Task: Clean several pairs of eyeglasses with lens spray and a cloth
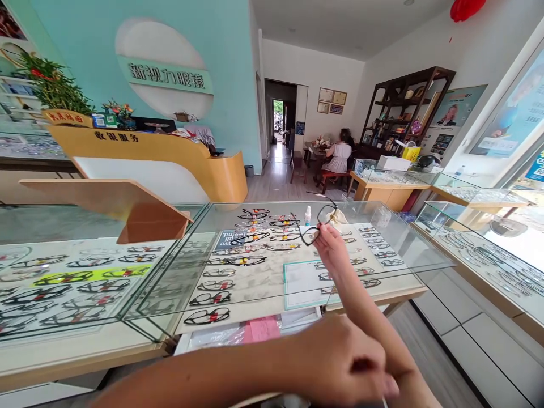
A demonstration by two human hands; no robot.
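My right hand (334,249) is raised over the glass display case, its fingers pinching a pair of black-framed eyeglasses (312,228) at the middle of the frame. The eyeglasses are tilted, with a temple arm stretching out behind. Low in front, my left hand (340,360) crosses before my right forearm. Its fingers are curled, and I cannot see whether anything is inside them. Beyond the eyeglasses, a small white bottle (307,216) and a crumpled cream cloth (336,218) rest on the glass top.
Rows of eyeglasses (212,297) lie inside the glass case (272,294), beside a teal-edged white sheet (304,286). Below, an open drawer (300,323) holds pink paper (262,328). A tilted wooden board (114,198) stands at left. Seated people (340,153) are at a table behind.
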